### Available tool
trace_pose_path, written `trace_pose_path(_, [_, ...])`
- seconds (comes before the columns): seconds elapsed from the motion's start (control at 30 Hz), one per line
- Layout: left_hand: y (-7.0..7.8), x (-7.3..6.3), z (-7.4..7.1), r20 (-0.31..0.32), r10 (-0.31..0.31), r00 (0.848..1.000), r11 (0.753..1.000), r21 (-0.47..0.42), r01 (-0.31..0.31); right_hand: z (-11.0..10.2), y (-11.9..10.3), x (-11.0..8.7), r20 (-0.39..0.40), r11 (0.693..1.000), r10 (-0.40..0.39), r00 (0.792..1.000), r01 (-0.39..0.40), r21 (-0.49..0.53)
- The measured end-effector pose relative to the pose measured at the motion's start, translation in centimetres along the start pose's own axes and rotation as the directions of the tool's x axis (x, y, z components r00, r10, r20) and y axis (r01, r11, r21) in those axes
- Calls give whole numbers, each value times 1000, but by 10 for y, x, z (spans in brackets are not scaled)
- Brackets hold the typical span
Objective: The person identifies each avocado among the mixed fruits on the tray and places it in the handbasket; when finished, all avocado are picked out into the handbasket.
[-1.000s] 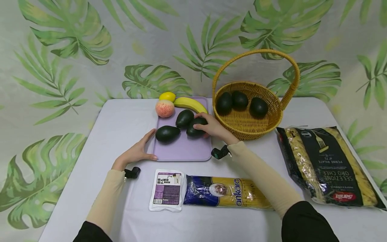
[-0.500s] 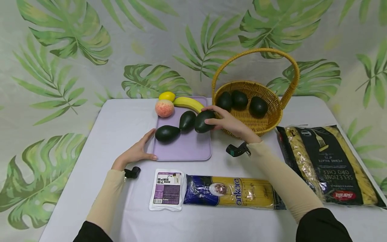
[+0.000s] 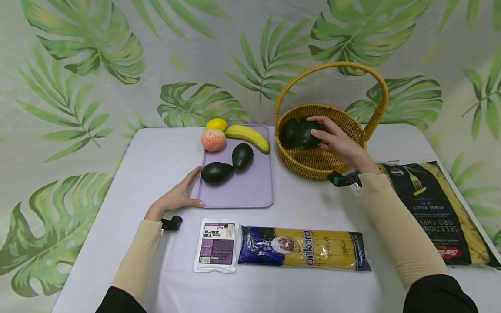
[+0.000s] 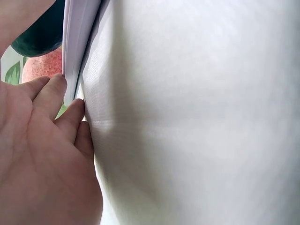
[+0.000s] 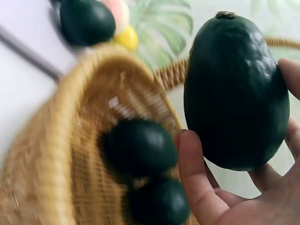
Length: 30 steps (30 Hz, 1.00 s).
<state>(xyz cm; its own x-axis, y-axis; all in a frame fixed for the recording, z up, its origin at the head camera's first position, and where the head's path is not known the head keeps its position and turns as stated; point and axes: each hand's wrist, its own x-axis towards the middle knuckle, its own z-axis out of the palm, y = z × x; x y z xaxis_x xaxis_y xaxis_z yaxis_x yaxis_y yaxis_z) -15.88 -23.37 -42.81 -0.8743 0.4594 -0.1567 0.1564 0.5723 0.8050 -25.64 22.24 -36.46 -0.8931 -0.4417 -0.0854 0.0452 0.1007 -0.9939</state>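
Observation:
My right hand (image 3: 342, 143) grips a dark green avocado (image 5: 236, 93) between thumb and fingers, above the yellow wicker basket (image 3: 313, 169). Two more avocados inside the basket show in the right wrist view, one of them (image 5: 140, 147) nearer the middle; in the head view the hand and held avocado cover part of the contents. At the lilac tray's (image 3: 252, 191) left edge rests my left hand (image 3: 174, 198), thumb and fingers spread against the rim. On that tray lie two avocados, one near the left hand (image 3: 216, 173) and another (image 3: 242, 157) beside it.
A banana (image 3: 250, 136), a peach (image 3: 213, 140) and a lemon (image 3: 216, 124) sit at the tray's back. In front lie a white-and-purple packet (image 3: 216, 245) and a spaghetti pack (image 3: 303, 247). A big penne bag (image 3: 442, 213) is at right. The basket's tall handle (image 3: 340, 65) arches overhead.
My right hand has lifted one avocado off the tray and carried it right, over the basket. The upper avocado on the tray has shifted slightly right. My left hand has stayed in place.

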Motion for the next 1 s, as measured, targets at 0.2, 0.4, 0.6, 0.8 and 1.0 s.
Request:
trace_pose_path(0.2, [-3,0,0,-4,4,1000,1000,-8,-4,-18,5,-3,-40,999,23,999,-25,-43])
trace_pose_path(0.4, [-3,0,1,-3,4,1000,1000,-6,-4,-19,10,-1,-60,988,78,995,-85,-129])
trace_pose_path(0.6, [-2,0,1,-6,3,1000,1000,0,-3,-10,13,6,-49,963,128,991,-136,-234])
trace_pose_path(0.8, [-5,0,1,-7,14,1000,1000,-8,-14,-3,15,15,-5,936,162,987,-155,-315])
trace_pose_path(1.0, [-26,7,4,-18,29,999,1000,5,-29,4,19,23,47,919,177,983,-148,-366])
